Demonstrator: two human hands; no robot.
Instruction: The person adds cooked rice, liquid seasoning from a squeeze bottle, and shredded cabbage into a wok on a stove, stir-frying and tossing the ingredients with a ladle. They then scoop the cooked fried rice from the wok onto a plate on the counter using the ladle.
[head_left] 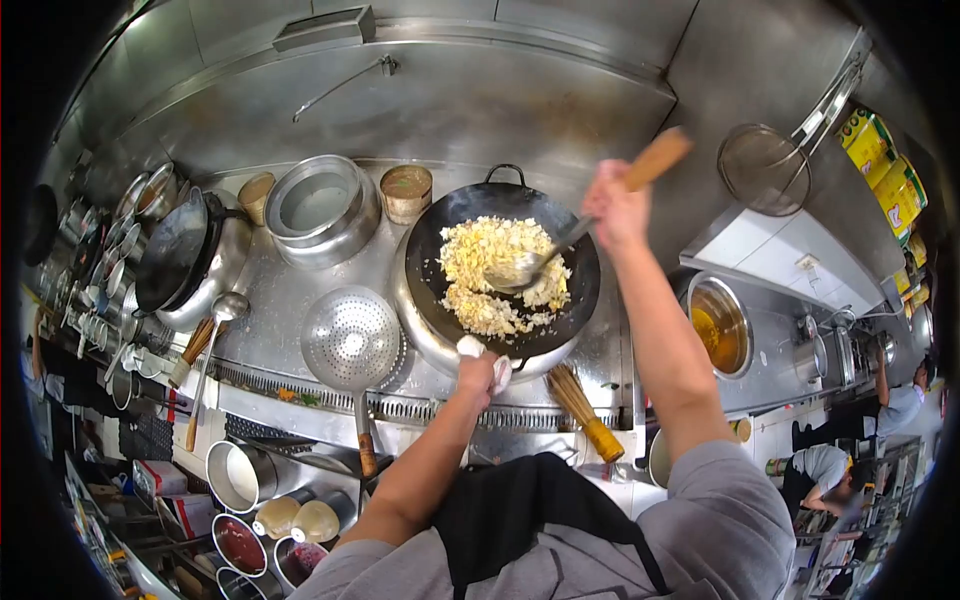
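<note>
A black wok (425, 255) sits on the burner, holding fried rice (490, 240) with pale yellow egg-like bits. My right hand (617, 205) is closed around a wok ladle (570, 238); its wooden end sticks up past my fist. The ladle's metal bowl rests in the rice, right of the wok's middle. At the wok's near rim, my left hand (480, 374) is closed on a white cloth (500, 374). The cloth lies against the rim; whether a handle is under it is hidden. A bamboo brush (583, 410) lies just right of the wok's front.
Left of the wok are a perforated strainer (350, 338), a metal pot (322, 205) and a tub (406, 192). Another ladle (212, 350) lies farther left. A mesh skimmer (765, 168) hangs at the right, above a basin of orange liquid (718, 325). People (822, 475) work far right.
</note>
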